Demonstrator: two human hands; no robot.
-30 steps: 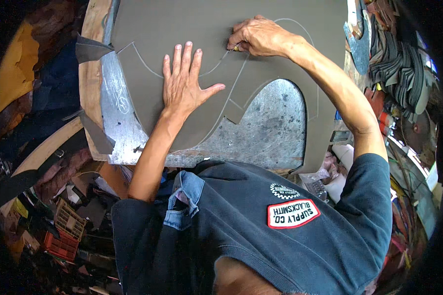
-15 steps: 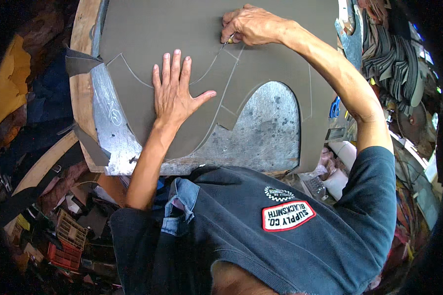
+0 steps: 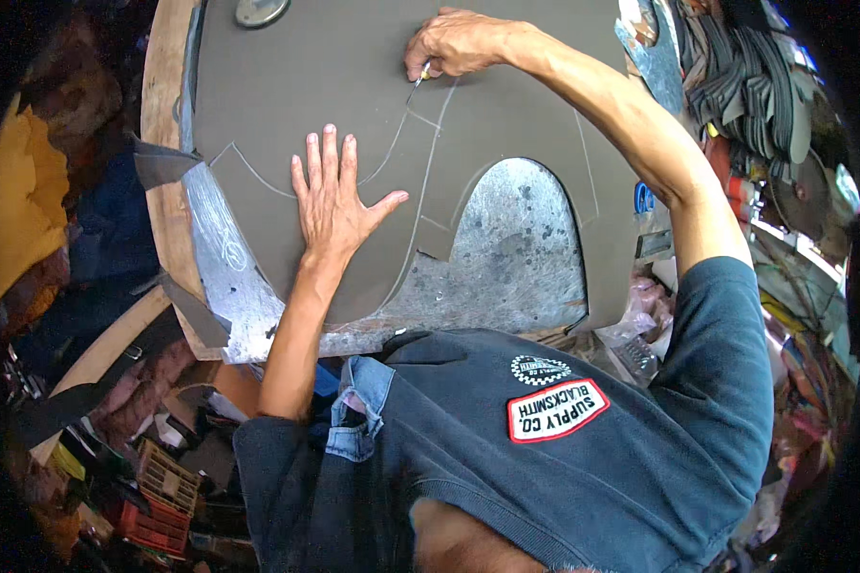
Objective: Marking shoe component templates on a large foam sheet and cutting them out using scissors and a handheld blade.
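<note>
A grey-brown sheet (image 3: 506,115) with pale drawn outlines covers most of the worktable. On it, left of centre, my left hand (image 3: 333,212) lies flat with the fingers pointing away and the thumb out to the right. The hand rests across a curved line. Farther off, my right hand (image 3: 454,43) is closed around a slim knife (image 3: 419,88). The knife's thin tip meets the sheet at the upper end of that curve, and its handle is mostly hidden in the fingers.
An arched cutout in the sheet bares the table's spotted metal top (image 3: 516,239). A round metal object (image 3: 261,10) sits at the far left. Blue-handled scissors (image 3: 644,198) lie at the right edge. Stacked dark pieces (image 3: 750,95) stand far right; crates (image 3: 153,525) are lower left.
The view has shifted, bringing the round metal object into sight. Relative to the sheet, my right hand with the knife has moved slightly farther away along the curve. My left hand stays flat.
</note>
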